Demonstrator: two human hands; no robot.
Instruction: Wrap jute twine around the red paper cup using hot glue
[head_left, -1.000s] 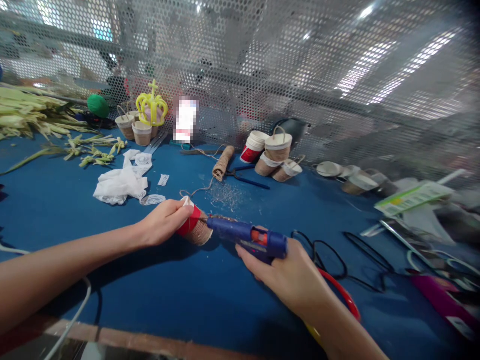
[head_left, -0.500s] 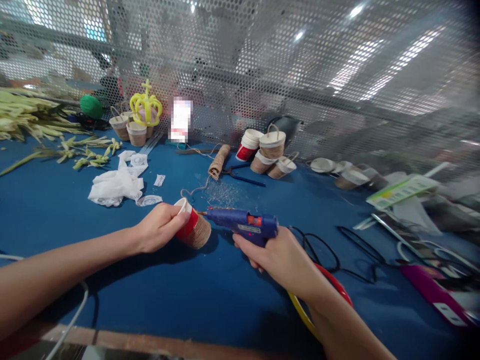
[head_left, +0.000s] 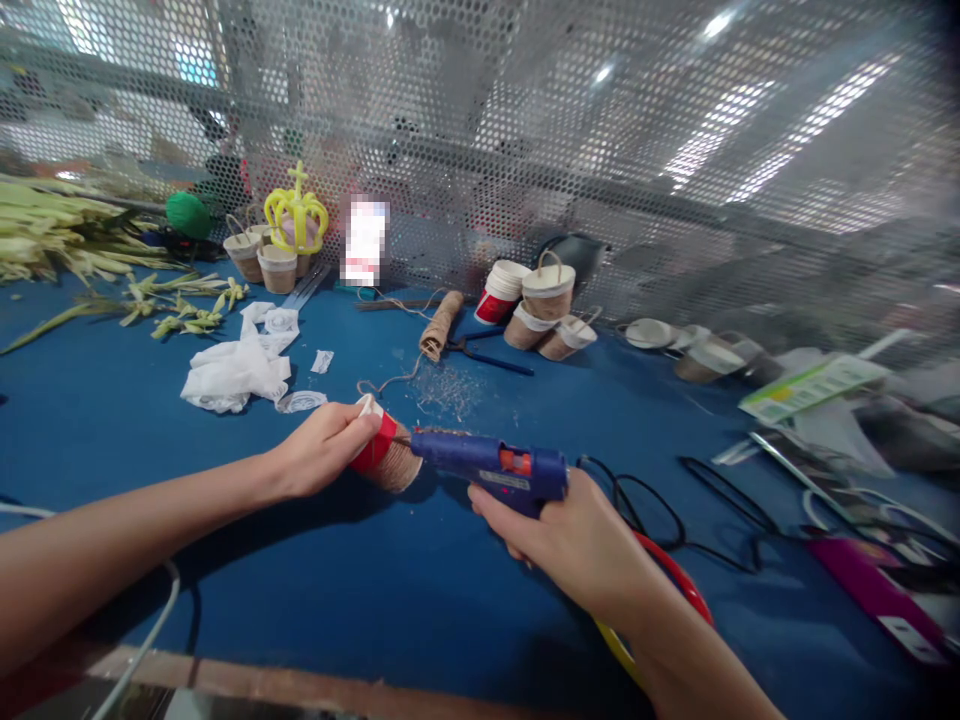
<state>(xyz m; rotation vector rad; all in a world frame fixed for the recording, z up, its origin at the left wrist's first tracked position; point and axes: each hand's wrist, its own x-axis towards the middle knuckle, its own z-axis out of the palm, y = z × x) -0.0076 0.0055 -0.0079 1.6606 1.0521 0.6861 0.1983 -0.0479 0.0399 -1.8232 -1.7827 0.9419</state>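
My left hand (head_left: 328, 445) is closed on the rim of a red and white paper cup (head_left: 373, 447), which lies tilted above the blue table. Jute twine (head_left: 399, 470) is wound round the lower part of the cup. A blue hot glue gun (head_left: 480, 462) is gripped in my right hand (head_left: 574, 535), its nozzle at the cup's side where red surface meets twine. From the cup a strand of twine runs back to a roll of jute twine (head_left: 442, 325).
Behind the roll stand several twine-wrapped cups (head_left: 546, 295) and blue-handled pliers (head_left: 491, 360). Crumpled white paper (head_left: 236, 372) and pale dried husks (head_left: 67, 235) lie left. A purple power strip (head_left: 874, 595), black cords and a perforated metal screen (head_left: 450, 130) border the table.
The glue gun's nozzle has moved slightly down along the cup's side, and my right hand has shifted a little right and down. My left hand keeps its hold on the cup.
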